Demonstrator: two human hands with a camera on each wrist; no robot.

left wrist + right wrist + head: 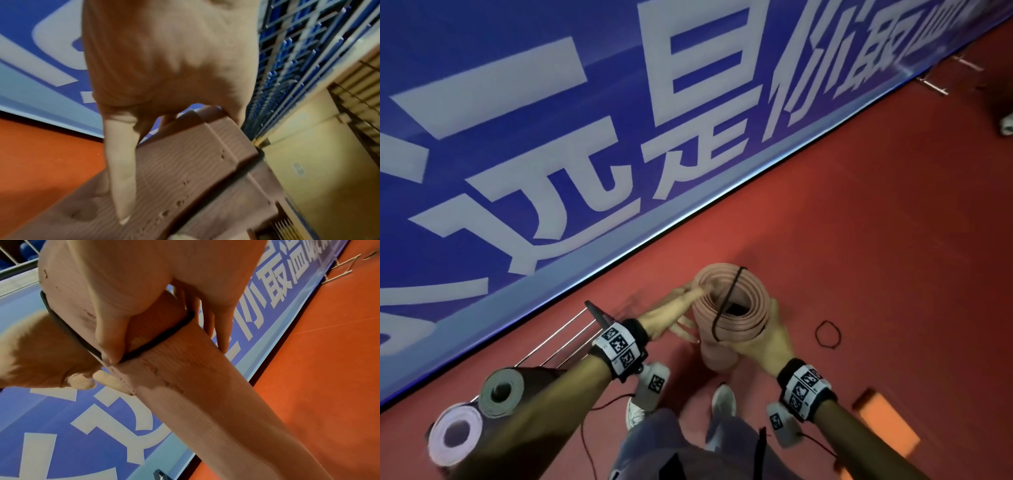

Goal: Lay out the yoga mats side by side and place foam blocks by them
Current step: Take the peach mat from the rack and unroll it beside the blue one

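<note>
A pink rolled yoga mat (736,318) stands on end on the red floor in front of my feet. A black elastic band (727,301) runs over its top and round its side. My right hand (765,330) grips the roll from the near right. In the right wrist view its thumb (109,344) presses on the band (164,337). My left hand (681,317) lies against the roll's left side with its fingers (121,170) straight on the ribbed mat (185,170). An orange foam block (883,425) lies on the floor at the lower right.
A grey rolled mat (501,392) and a lilac rolled mat (455,433) sit on a wire rack (558,342) at the lower left. A loose black band (827,334) lies on the floor right of the roll. A blue banner wall (551,137) closes off the left and far side.
</note>
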